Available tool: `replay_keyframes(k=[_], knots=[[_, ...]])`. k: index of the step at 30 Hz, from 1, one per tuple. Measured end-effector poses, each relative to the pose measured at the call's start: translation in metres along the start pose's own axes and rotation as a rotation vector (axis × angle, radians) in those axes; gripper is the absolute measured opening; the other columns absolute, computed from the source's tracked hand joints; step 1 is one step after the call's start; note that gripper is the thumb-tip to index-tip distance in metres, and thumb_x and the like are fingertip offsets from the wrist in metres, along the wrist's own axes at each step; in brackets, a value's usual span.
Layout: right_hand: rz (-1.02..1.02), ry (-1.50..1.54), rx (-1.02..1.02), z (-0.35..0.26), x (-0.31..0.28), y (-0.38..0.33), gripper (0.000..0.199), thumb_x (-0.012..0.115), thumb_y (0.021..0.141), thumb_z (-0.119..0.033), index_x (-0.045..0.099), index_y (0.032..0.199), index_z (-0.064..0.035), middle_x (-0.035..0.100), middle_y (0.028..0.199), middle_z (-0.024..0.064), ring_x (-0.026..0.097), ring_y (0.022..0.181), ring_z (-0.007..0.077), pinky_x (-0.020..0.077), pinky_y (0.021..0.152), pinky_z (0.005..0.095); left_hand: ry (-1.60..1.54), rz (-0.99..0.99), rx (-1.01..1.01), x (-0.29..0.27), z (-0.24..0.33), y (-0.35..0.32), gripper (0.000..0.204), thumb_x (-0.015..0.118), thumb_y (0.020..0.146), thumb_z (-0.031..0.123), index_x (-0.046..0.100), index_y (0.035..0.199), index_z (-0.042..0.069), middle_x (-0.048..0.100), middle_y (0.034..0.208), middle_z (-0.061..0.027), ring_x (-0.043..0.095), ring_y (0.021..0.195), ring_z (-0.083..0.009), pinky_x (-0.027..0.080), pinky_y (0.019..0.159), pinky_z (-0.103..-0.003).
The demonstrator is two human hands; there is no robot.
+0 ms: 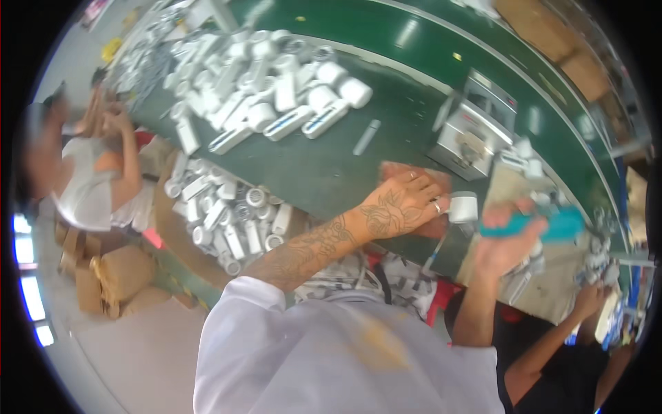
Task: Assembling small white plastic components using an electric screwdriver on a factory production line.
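My left hand (407,207) rests on a reddish-brown pad (394,170) at the bench edge, its fingers curled down. Beside its fingertips a white plastic part with a round cup-shaped end (463,207) sticks out; the hand seems closed on it, though the palm hides the rest. To the right, my right hand (509,241) is wrapped around a long teal object (562,224), raised and smeared by motion, so its kind is unclear. A thin stick-like thing (436,254) lies near the bench edge between my hands.
White plastic housings (276,90) cover the dark green bench at the far left. More fill a cardboard box (172,207) below. A metal machine (476,124) stands behind the pad. A flat white strip (367,137) lies mid-bench. Co-workers sit at left (103,172) and lower right (558,372).
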State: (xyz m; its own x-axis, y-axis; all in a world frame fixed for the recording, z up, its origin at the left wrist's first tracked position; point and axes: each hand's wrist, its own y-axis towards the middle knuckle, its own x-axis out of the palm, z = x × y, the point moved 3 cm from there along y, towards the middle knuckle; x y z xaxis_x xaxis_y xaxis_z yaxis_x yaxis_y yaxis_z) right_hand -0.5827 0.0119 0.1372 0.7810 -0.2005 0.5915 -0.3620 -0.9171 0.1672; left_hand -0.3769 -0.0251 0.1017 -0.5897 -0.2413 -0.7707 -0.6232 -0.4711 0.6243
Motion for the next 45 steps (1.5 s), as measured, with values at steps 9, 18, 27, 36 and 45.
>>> replay_keyframes(k=[9, 18, 27, 36, 45], knots=[[0.126, -0.255, -0.077, -0.041, -0.049, -0.089, 0.061, 0.054, 0.092, -0.067, 0.054, 0.104, -0.0063, 0.046, 0.064, 0.0023, 0.045, 0.054, 0.0149, 0.0371, 0.051, 0.0294, 0.859, 0.252, -0.509, -0.158, -0.277, -0.13, 0.037, 0.068, 0.091, 0.019, 0.06, 0.121, 0.0, 0.062, 0.123, -0.0222, 0.061, 0.112, -0.0383, 0.047, 0.097, -0.045], [0.113, -0.431, -0.055, -0.057, -0.039, -0.092, 0.076, 0.062, 0.083, -0.074, 0.05, 0.103, -0.0013, 0.048, 0.063, 0.0041, 0.048, 0.052, 0.0168, 0.0398, 0.05, 0.0309, 0.519, -0.527, -0.082, -0.034, 0.006, 0.044, 0.008, 0.065, 0.075, 0.017, 0.071, 0.079, 0.013, 0.064, 0.084, -0.0048, 0.06, 0.084, -0.0253, 0.047, 0.071, -0.039], [0.07, -0.406, -0.073, -0.075, -0.057, -0.11, 0.075, 0.064, 0.083, -0.07, 0.051, 0.102, 0.0018, 0.053, 0.062, 0.0076, 0.055, 0.053, 0.0198, 0.0436, 0.048, 0.0324, 0.279, -0.534, 0.122, 0.072, 0.089, 0.036, 0.014, 0.061, 0.08, 0.017, 0.073, 0.083, 0.011, 0.064, 0.088, -0.0072, 0.053, 0.102, -0.0252, 0.038, 0.093, -0.036], [0.048, -0.286, 0.022, -0.076, -0.068, -0.112, 0.078, 0.073, 0.078, -0.065, 0.054, 0.103, 0.0062, 0.058, 0.067, 0.0101, 0.058, 0.058, 0.0213, 0.0466, 0.052, 0.0322, 0.4, -0.598, 0.054, 0.106, 0.078, 0.094, 0.017, 0.061, 0.084, 0.019, 0.075, 0.091, 0.012, 0.065, 0.092, -0.0066, 0.053, 0.103, -0.0255, 0.038, 0.094, -0.039], [0.153, -0.294, 0.0, -0.085, -0.076, -0.115, 0.082, 0.079, 0.073, -0.062, 0.058, 0.105, 0.0107, 0.06, 0.078, 0.0093, 0.061, 0.065, 0.0176, 0.0485, 0.058, 0.0307, 0.299, -0.139, 0.133, 0.161, 0.054, 0.201, 0.037, 0.059, 0.09, 0.021, 0.059, 0.123, 0.003, 0.055, 0.127, -0.0147, 0.049, 0.122, -0.0334, 0.041, 0.102, -0.046]])
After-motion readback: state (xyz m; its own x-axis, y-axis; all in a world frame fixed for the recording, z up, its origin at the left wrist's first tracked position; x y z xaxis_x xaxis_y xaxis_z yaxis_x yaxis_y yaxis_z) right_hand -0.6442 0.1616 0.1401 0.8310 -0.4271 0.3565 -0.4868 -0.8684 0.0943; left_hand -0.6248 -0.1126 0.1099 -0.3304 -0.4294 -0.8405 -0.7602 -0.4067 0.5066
